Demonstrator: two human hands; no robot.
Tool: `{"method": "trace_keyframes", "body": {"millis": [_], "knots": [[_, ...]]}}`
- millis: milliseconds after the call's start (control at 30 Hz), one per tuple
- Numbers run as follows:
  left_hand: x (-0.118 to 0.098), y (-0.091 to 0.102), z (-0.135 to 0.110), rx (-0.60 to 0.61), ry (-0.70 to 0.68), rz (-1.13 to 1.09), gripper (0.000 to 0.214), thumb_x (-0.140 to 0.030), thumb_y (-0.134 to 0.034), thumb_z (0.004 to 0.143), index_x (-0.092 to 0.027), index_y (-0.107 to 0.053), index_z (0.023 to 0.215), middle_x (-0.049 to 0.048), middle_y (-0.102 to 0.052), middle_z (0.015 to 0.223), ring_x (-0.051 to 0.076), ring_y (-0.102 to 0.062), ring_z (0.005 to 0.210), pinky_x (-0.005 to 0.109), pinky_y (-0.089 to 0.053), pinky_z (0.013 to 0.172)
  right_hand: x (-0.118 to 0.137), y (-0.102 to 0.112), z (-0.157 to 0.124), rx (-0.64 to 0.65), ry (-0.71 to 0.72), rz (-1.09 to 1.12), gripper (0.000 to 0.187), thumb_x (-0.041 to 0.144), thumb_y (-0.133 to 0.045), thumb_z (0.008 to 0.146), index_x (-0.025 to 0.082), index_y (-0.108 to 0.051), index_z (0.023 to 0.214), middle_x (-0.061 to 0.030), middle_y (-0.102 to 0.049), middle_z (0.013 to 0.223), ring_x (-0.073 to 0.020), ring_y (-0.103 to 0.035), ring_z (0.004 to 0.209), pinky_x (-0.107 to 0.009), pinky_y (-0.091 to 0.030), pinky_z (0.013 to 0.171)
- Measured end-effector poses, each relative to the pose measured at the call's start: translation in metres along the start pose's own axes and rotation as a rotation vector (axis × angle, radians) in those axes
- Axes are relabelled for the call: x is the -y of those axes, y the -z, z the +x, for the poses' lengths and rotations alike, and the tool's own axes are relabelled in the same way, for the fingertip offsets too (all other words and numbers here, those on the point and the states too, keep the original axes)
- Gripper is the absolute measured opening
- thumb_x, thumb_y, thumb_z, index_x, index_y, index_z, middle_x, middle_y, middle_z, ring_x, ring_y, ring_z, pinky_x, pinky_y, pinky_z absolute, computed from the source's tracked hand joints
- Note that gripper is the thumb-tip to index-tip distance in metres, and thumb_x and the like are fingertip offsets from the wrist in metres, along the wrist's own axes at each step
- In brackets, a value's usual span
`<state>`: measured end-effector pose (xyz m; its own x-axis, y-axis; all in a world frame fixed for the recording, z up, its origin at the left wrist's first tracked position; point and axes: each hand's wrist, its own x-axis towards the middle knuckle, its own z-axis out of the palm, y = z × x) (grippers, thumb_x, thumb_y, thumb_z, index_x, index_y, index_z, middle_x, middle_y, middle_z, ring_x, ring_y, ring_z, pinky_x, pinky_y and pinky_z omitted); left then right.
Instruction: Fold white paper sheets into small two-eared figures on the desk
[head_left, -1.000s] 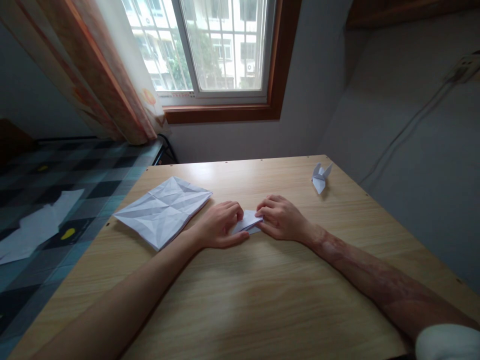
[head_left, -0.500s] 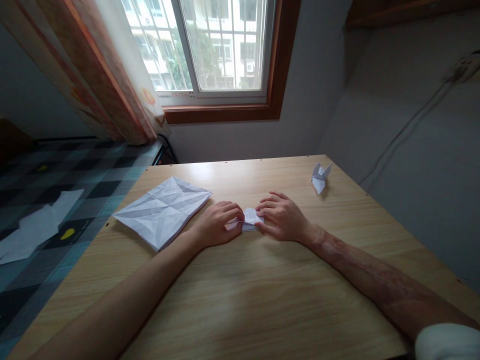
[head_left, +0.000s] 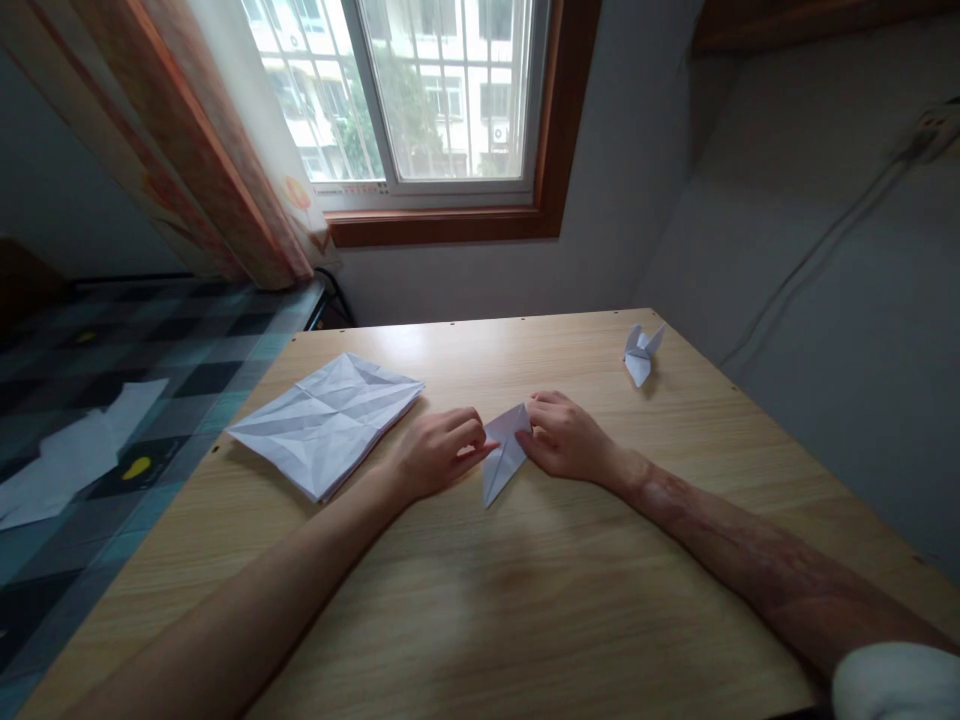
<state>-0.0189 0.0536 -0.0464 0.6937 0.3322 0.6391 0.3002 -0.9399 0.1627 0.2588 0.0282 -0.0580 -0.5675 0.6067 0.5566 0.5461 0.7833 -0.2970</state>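
White pointed paper (head_left: 504, 458) is pinched by left hand (head_left: 439, 455) and right hand (head_left: 566, 438), creased sheets (head_left: 326, 420) beside, folded figure (head_left: 640, 355) beyond.

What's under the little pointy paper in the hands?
Just the wooden table shows under the paper. The left hand and right hand cover its top edges, so that bit is hidden.

Stack of creased white sheets (head_left: 326, 420) sat on the left of the wooden counter (head_left: 525, 600); a little folded paper figure (head_left: 641, 355) stood near its far right edge; patterned curtain (head_left: 225, 150) hung beside the window (head_left: 435, 90)
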Motion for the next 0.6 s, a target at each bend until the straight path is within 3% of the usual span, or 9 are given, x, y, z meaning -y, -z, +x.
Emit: {"method": "trace_keyframes", "body": {"millis": [100, 233, 300, 367, 433, 500, 600], "knots": [[0.002, 0.001, 0.006, 0.118, -0.036, -0.026, 0.01, -0.027, -0.064, 0.111, -0.022, -0.072, 0.113, 0.0084, -0.081, 0.116, 0.02, -0.077, 0.1, 0.033, -0.059, 0.089, -0.004, 0.001, 0.001, 0.042, -0.051, 0.009, 0.025, 0.025, -0.057, 0.11, 0.024, -0.06, 0.086, -0.0063, -0.069, 0.087, -0.0258, -0.062, 0.091, -0.044, -0.05, 0.094], [0.001, 0.003, 0.01, 0.233, -0.017, -0.087, 0.024, -0.02, -0.059, 0.109, -0.025, -0.073, 0.128, 0.0075, -0.08, 0.133, 0.023, -0.078, 0.114, 0.037, -0.06, 0.101, -0.007, -0.003, 0.0, 0.013, -0.176, -0.067, 0.009, 0.03, -0.069, 0.102, 0.022, -0.065, 0.105, -0.0102, -0.07, 0.098, -0.0309, -0.064, 0.097, -0.046, -0.054, 0.09], [-0.001, 0.005, 0.01, 0.268, -0.003, -0.111, 0.026, -0.018, -0.06, 0.104, -0.025, -0.073, 0.126, 0.0073, -0.08, 0.134, 0.024, -0.078, 0.115, 0.038, -0.06, 0.102, -0.008, -0.006, -0.002, -0.064, -0.216, -0.092, 0.04, 0.034, -0.075, 0.098, 0.019, -0.062, 0.132, -0.0157, -0.072, 0.117, -0.0356, -0.066, 0.108, -0.052, -0.057, 0.096], [-0.004, 0.008, 0.011, 0.3, 0.01, -0.12, 0.03, -0.018, -0.065, 0.096, -0.024, -0.072, 0.125, 0.0089, -0.078, 0.137, 0.027, -0.076, 0.117, 0.041, -0.061, 0.104, -0.009, -0.008, -0.004, -0.115, -0.215, -0.098, 0.074, 0.034, -0.076, 0.097, 0.019, -0.044, 0.161, -0.0211, -0.066, 0.145, -0.0398, -0.063, 0.13, -0.059, -0.054, 0.111], [-0.008, 0.011, 0.012, 0.341, 0.015, -0.125, 0.038, -0.023, -0.071, 0.089, -0.022, -0.07, 0.127, 0.0119, -0.075, 0.144, 0.031, -0.074, 0.12, 0.046, -0.06, 0.106, -0.009, -0.007, -0.005, -0.132, -0.208, -0.107, 0.09, 0.03, -0.074, 0.098, 0.021, -0.027, 0.174, -0.0217, -0.053, 0.166, -0.0403, -0.054, 0.149, -0.06, -0.049, 0.121], [-0.01, 0.015, 0.015, 0.38, 0.013, -0.127, 0.042, -0.034, -0.076, 0.09, -0.021, -0.068, 0.13, 0.0149, -0.071, 0.148, 0.034, -0.072, 0.123, 0.049, -0.058, 0.108, -0.008, -0.004, -0.005, -0.112, -0.203, -0.124, 0.086, 0.025, -0.072, 0.099, 0.024, -0.03, 0.175, -0.0185, -0.044, 0.175, -0.0388, -0.048, 0.157, -0.06, -0.046, 0.125], [-0.011, 0.018, 0.017, 0.409, 0.019, -0.115, 0.06, -0.06, -0.082, 0.09, -0.02, -0.067, 0.132, 0.0182, -0.071, 0.147, 0.038, -0.071, 0.125, 0.053, -0.056, 0.11, -0.007, -0.001, -0.003, -0.009, -0.18, -0.143, 0.055, 0.026, -0.069, 0.104, 0.028, -0.06, 0.158, -0.0138, -0.057, 0.168, -0.0368, -0.054, 0.153, -0.062, -0.045, 0.126]]}}
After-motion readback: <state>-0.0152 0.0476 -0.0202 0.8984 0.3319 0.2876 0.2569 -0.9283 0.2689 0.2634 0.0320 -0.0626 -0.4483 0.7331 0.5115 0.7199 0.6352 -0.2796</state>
